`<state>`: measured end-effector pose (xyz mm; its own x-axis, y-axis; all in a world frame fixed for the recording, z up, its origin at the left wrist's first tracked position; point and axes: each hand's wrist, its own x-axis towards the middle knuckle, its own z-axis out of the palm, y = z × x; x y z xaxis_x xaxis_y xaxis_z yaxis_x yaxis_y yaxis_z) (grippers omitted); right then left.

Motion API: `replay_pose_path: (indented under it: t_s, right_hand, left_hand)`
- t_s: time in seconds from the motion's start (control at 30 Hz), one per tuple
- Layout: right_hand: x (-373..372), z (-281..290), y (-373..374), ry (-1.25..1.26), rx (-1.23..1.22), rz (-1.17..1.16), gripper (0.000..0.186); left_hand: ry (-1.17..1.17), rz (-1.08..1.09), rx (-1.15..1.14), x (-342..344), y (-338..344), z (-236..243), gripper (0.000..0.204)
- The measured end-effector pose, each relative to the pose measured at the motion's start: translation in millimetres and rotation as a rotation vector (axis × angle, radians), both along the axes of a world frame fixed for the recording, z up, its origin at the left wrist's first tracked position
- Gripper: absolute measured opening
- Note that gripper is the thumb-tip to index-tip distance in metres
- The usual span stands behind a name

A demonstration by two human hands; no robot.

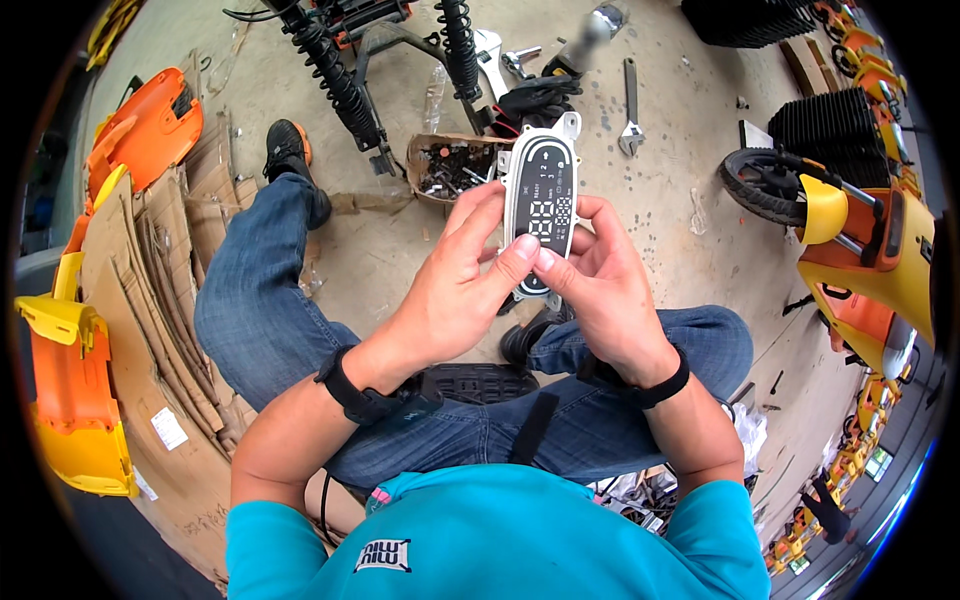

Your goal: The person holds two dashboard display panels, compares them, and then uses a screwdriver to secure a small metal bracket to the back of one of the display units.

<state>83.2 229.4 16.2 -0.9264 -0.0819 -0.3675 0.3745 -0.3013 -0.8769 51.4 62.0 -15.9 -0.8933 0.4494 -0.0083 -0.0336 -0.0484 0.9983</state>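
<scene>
An oblong scooter dashboard display (545, 185) with a pale frame, mounting tabs and a dark face with white digits is held up in front of me. My left hand (470, 250) grips its left edge, thumb pressed on the lower part of the face. From the other side, my right hand (598, 262) holds the lower right edge, its thumb beside the left one. Some fingers of both hands are hidden behind the display. Just beyond it on the left sits a cardboard box of screws and small parts (450, 168), partly covered by the display.
Ahead stands a vehicle frame with two black coil shocks (335, 85). An adjustable wrench (631, 110), a power tool (588, 45) and black gloves (538, 98) lie on the floor. Flattened cardboard (130, 290) and orange-yellow panels (75, 370) are left; a yellow scooter (870, 250) stands right.
</scene>
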Motion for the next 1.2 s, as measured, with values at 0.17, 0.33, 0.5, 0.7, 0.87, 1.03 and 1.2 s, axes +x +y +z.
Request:
replay_pose_path:
  t_s: [0.17, 0.33, 0.5, 0.7, 0.87, 1.03, 1.2]
  right_hand:
    - [-5.8, 4.3, 15.6, 0.332, 0.672, 0.052, 0.054]
    - [-13.3, 19.6, 12.8, 0.328, 0.374, -0.018, 0.075]
    - [-13.0, 20.8, 16.2, 0.274, 0.443, 0.137, 0.068]
    - [-11.0, 19.7, 20.3, 0.226, 0.533, 0.141, 0.051]
    - [-8.7, 5.1, 17.9, 0.419, 0.472, -0.041, 0.042]
    - [-7.9, 10.8, 17.8, 0.349, 0.381, -0.065, 0.031]
    - [-7.8, 20.3, 22.0, 0.314, 0.469, -0.018, 0.023]
  left_hand:
    - [-0.288, -0.037, 0.073, 5.5, -4.9, 9.8, 0.035]
    - [-0.091, -0.156, -0.166, 5.2, -6.0, 30.6, 0.030]
    - [-0.026, -0.212, -0.242, 9.3, -6.6, 33.9, 0.027]
    - [0.059, -0.210, -0.320, 8.3, -5.6, 34.2, 0.021]
    - [0.185, -0.174, -0.363, 10.3, -4.1, 30.4, 0.020]
    - [0.161, -0.174, -0.325, 10.2, -3.3, 32.8, 0.021]
    - [0.205, -0.207, -0.323, 9.3, -4.9, 31.6, 0.026]
